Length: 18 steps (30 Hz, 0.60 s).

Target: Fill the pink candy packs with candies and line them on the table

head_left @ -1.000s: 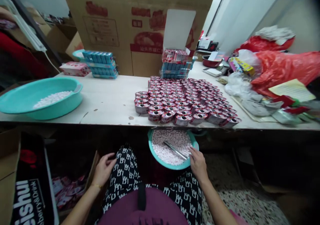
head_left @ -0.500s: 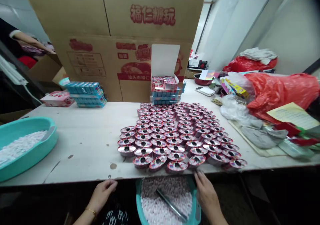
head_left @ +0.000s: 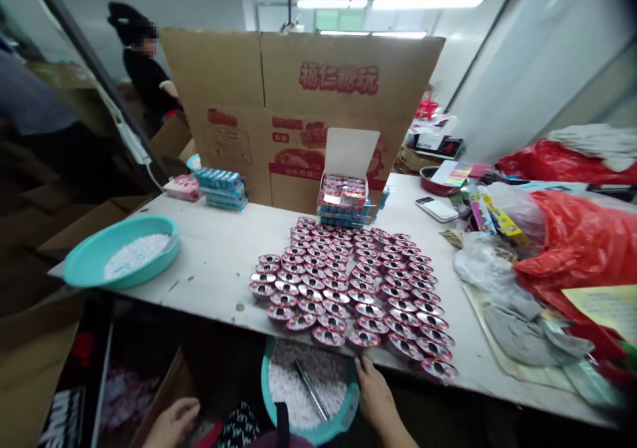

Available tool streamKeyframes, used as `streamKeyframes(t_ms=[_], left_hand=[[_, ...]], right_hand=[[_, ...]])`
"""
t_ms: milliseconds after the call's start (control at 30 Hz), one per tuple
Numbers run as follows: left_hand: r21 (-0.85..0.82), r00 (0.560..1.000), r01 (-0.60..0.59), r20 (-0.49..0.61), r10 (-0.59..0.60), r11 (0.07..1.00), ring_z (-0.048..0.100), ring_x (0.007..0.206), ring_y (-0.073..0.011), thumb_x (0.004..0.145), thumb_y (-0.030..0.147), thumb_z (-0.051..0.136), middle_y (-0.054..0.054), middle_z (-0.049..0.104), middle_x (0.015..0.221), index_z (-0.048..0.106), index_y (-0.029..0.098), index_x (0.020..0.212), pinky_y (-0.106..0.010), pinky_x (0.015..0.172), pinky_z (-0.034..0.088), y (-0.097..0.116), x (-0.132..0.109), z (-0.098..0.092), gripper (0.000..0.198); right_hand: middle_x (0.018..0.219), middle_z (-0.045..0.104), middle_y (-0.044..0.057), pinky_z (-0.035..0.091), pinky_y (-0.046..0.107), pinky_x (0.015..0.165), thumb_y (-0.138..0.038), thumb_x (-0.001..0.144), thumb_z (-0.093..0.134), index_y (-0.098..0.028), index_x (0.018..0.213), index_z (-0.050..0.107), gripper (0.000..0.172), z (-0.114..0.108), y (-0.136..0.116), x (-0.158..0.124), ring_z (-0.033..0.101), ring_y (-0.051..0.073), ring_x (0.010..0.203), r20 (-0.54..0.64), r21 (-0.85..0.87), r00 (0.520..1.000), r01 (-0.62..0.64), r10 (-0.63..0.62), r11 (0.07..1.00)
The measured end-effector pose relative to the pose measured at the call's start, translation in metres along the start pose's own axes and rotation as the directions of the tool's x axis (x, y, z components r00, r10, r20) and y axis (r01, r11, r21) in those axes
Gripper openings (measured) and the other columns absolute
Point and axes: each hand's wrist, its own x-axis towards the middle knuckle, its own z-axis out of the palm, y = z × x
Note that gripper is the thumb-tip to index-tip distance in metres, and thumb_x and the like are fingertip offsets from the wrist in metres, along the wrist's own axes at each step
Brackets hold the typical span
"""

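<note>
Rows of oval red-and-white containers with dark holes in their tops (head_left: 336, 297) cover the middle of the white table (head_left: 209, 249). Below the table's front edge sits a teal basin (head_left: 351, 405) of small white pieces, a metal tube (head_left: 312, 391) lying on them. My right hand (head_left: 373, 391) is at that basin's right rim by the table edge; its fingers are close together, and whatever they may grip is hidden. Down at the lower left is my left hand (head_left: 174, 421), fingers loosely curled and slightly blurred, near an open carton.
A second teal basin (head_left: 172, 252) stands on the table's left. Behind are a tall cardboard sheet (head_left: 223, 76), blue packs (head_left: 223, 189) and an open white-lidded box (head_left: 346, 192). Red plastic bags (head_left: 582, 235) and a phone (head_left: 436, 210) lie right. A person (head_left: 146, 79) stands back left.
The view has swung left and shows more of the room. My left hand has dropped away from the table's front edge. My right hand stays beside the basin rim.
</note>
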Motion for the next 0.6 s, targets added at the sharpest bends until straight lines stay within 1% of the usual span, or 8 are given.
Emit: streamKeyframes(t_ms=[67,167,233,300,367,467,533,600], left_hand=[[-0.079,0.999,0.035,-0.033,-0.037,0.996,0.061,0.070,-0.0218,0.038,0.058,0.063,-0.005,0.065,0.075,0.059,0.019,0.075,-0.029,0.060,0.048,-0.008,-0.033,0.014,0.054],[-0.127,1.000,0.014,-0.011,-0.016,0.992,0.061,0.070,-0.0227,0.036,0.057,0.065,-0.005,0.065,0.068,0.060,0.018,0.069,-0.030,0.063,0.048,-0.022,-0.084,0.033,0.052],[-0.140,0.999,-0.004,-0.052,-0.003,0.990,0.060,0.069,-0.0224,0.039,0.055,0.065,-0.004,0.065,0.066,0.060,0.018,0.068,-0.030,0.064,0.047,-0.034,-0.114,0.040,0.048],[-0.135,0.991,0.011,-0.128,-0.028,0.991,0.060,0.069,-0.0221,0.042,0.052,0.064,-0.004,0.065,0.066,0.061,0.017,0.067,-0.030,0.063,0.047,-0.047,-0.138,0.044,0.043],[-0.132,0.979,0.049,-0.191,-0.073,0.990,0.059,0.068,-0.0214,0.045,0.047,0.063,-0.004,0.064,0.066,0.062,0.016,0.068,-0.029,0.061,0.046,-0.061,-0.158,0.048,0.039],[-0.164,0.961,0.114,-0.232,-0.150,0.980,0.058,0.065,-0.0194,0.051,0.041,0.062,-0.002,0.061,0.062,0.063,0.014,0.073,-0.028,0.061,0.045,-0.086,-0.181,0.057,0.035],[-0.194,0.952,0.153,-0.234,-0.197,0.969,0.058,0.064,-0.0189,0.054,0.039,0.061,-0.001,0.060,0.059,0.063,0.013,0.075,-0.029,0.062,0.045,-0.106,-0.192,0.066,0.034],[-0.228,0.944,0.166,-0.244,-0.221,0.959,0.058,0.067,-0.0196,0.053,0.039,0.062,-0.001,0.061,0.060,0.063,0.013,0.074,-0.029,0.064,0.045,-0.126,-0.202,0.075,0.033]], right_hand=[[0.131,0.043,0.016,0.036,0.030,0.096,0.003,0.067,0.034,-0.009,0.127,0.044,0.062,-0.014,0.005,-0.002,0.039,0.023,0.121,0.009,0.005,0.998,0.065,-0.065,0.998],[0.128,0.045,0.018,0.041,0.030,0.089,0.003,0.069,0.033,-0.007,0.125,0.046,0.058,-0.028,0.011,-0.002,0.043,0.024,0.118,0.021,-0.002,0.992,0.125,-0.125,0.992],[0.125,0.047,0.020,0.044,0.030,0.084,0.002,0.070,0.033,-0.007,0.123,0.048,0.056,-0.032,0.015,-0.003,0.048,0.025,0.113,0.005,-0.003,0.984,0.176,-0.176,0.984],[0.124,0.048,0.020,0.046,0.031,0.079,0.000,0.072,0.032,-0.006,0.123,0.048,0.054,-0.031,0.020,-0.004,0.053,0.025,0.106,-0.006,-0.008,0.974,0.224,-0.224,0.974],[0.122,0.048,0.022,0.047,0.032,0.076,-0.003,0.073,0.031,-0.004,0.123,0.046,0.052,-0.028,0.026,-0.005,0.056,0.025,0.101,-0.004,-0.014,0.967,0.253,-0.253,0.967],[0.120,0.047,0.026,0.046,0.036,0.075,-0.007,0.074,0.031,0.002,0.123,0.043,0.052,-0.024,0.031,-0.001,0.055,0.029,0.101,0.003,-0.020,0.953,0.302,-0.302,0.953],[0.119,0.047,0.027,0.046,0.038,0.074,-0.009,0.073,0.031,0.004,0.123,0.043,0.053,-0.025,0.032,0.003,0.056,0.031,0.098,0.039,-0.016,0.939,0.342,-0.341,0.940],[0.116,0.048,0.027,0.046,0.040,0.071,-0.013,0.072,0.032,0.003,0.122,0.045,0.053,-0.026,0.032,0.007,0.059,0.030,0.090,0.096,-0.006,0.928,0.363,-0.361,0.932]])
